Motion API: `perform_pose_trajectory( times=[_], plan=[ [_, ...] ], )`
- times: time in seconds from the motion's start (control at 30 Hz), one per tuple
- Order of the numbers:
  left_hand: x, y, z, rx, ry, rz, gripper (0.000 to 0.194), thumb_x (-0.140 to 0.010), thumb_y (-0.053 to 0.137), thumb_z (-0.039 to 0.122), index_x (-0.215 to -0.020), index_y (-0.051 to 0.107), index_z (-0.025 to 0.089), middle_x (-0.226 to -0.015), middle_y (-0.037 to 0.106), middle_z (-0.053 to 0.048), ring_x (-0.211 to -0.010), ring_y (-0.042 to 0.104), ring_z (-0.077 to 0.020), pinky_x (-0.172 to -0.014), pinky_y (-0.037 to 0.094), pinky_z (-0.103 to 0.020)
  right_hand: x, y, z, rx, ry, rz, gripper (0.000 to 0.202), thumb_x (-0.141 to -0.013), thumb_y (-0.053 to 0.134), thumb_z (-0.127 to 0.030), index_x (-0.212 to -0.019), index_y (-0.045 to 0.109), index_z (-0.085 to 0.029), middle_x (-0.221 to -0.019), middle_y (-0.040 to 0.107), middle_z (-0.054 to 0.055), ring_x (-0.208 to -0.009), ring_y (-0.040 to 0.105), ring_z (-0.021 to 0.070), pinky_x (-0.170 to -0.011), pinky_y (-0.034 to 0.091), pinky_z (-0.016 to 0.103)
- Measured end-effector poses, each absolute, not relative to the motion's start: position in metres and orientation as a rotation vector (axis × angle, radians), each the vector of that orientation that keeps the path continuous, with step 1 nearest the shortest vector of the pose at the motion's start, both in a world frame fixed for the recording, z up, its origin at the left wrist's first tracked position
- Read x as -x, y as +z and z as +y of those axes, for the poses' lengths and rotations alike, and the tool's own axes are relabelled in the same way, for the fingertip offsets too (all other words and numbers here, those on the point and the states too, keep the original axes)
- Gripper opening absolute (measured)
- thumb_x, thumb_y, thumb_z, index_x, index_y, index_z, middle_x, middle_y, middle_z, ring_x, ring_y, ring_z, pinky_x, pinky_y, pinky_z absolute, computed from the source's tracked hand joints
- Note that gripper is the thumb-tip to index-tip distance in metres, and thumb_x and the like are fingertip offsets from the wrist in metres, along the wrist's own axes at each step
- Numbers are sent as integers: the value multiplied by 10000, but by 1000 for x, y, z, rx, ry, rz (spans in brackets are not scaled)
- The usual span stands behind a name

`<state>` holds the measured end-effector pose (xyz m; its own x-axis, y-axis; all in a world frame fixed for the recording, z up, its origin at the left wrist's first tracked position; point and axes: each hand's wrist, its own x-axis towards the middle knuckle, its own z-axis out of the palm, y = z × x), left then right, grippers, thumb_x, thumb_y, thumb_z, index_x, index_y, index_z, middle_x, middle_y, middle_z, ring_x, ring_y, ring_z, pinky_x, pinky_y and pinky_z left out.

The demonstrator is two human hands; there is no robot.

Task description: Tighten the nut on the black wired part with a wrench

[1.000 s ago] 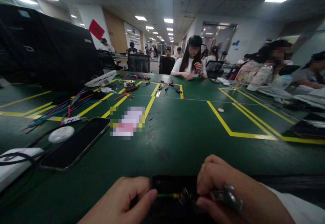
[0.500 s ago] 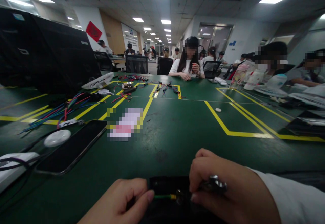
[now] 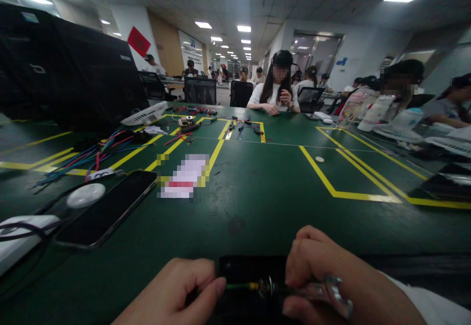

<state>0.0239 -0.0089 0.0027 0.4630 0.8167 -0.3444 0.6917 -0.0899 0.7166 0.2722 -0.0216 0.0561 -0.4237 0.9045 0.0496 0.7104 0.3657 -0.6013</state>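
Near the bottom edge, my left hand (image 3: 180, 288) pinches a thin green wire (image 3: 237, 285) between thumb and bent fingers. The wire's yellow end (image 3: 253, 285) points right, touching or close to a small shiny metal piece (image 3: 267, 286) with curved wire-like edges. My right hand (image 3: 327, 271) is closed around a metal wrench (image 3: 336, 293), whose forked, open-ended head sticks out to the right under the palm. Its other end is hidden by my fingers, beside the metal piece. A dark black object (image 3: 243, 265) lies beneath, its shape hard to make out.
Left on the green table (image 3: 257, 207) are a phone (image 3: 110, 212), a round white disc (image 3: 86, 195), a white power strip (image 3: 22, 236), coloured wires (image 3: 88, 158) and a black computer case (image 3: 73, 69). A pixelated paper (image 3: 184, 175) lies ahead. A person (image 3: 275, 87) sits opposite.
My right hand has shifted slightly right and down and turned, exposing more of the wrench's forked head. My left hand keeps its pinch on the wire. The camera view has moved slightly.
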Motion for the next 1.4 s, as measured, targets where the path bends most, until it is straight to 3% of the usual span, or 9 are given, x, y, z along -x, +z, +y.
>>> perform_pose_trajectory(
  times=[0.13,0.33,0.43,0.57,0.83,0.97,1.17,1.27,1.4],
  plan=[
    [-23,4,-7,-1838,197,1285,386,-930,342,458,-639,380,208,-625,380,48,-600,396,-137,-551,290,-225,-267,55,-19,1361,684,-2337,201,-705,734,-152,-662,552,-224,-656,610,-27,-504,493,124,-460,382,214],
    [-24,7,-8,-1831,186,1279,379,-924,334,455,-637,364,210,-620,373,51,-581,397,-132,-536,291,-224,-266,53,-22,1434,626,-2345,228,-679,710,-50,-698,558,-219,-702,635,-26,-534,515,128,-492,399,226],
    [-23,7,-8,-1848,183,1275,389,-928,336,457,-631,373,208,-611,387,51,-579,410,-131,-538,304,-220,-271,56,-18,1227,644,-2430,241,-689,661,-16,-720,526,-212,-712,624,-25,-545,519,118,-517,394,231],
    [-22,6,-9,-1845,163,1267,390,-940,344,438,-637,418,204,-614,456,41,-590,452,-132,-542,328,-214,-277,68,-7,997,745,-2550,173,-787,624,-58,-817,537,-205,-767,609,-22,-658,540,121,-565,392,225],
    [-24,9,-11,-1809,231,1295,381,-935,372,422,-623,386,204,-601,410,50,-580,408,-129,-551,314,-221,-278,71,-13,1330,786,-2224,73,-832,605,-187,-787,560,-222,-775,573,7,-645,540,156,-557,418,257],
    [-22,8,-9,-1815,193,1275,381,-934,374,428,-625,379,205,-609,398,50,-590,404,-132,-553,310,-219,-278,61,-21,1357,757,-2220,106,-779,645,-198,-734,553,-228,-758,580,11,-596,534,154,-514,413,245],
    [-23,7,-8,-1806,211,1296,369,-928,357,438,-639,369,209,-627,385,48,-601,401,-135,-559,309,-222,-272,59,-16,1366,693,-2297,176,-733,712,-169,-687,554,-231,-682,618,4,-716,580,207,-548,418,252],
    [-23,7,-9,-1817,198,1297,379,-926,355,443,-628,365,209,-613,388,46,-598,395,-138,-564,307,-227,-267,59,-16,1379,646,-2343,215,-661,741,-117,-674,554,-224,-680,627,-4,-615,542,173,-511,392,243],
    [-23,9,-10,-1812,188,1307,383,-928,363,440,-624,375,207,-618,397,43,-606,396,-141,-571,312,-228,-262,57,-19,1365,561,-2355,225,-675,697,-41,-703,562,-219,-700,646,-17,-594,533,148,-530,405,237]
  ],
)
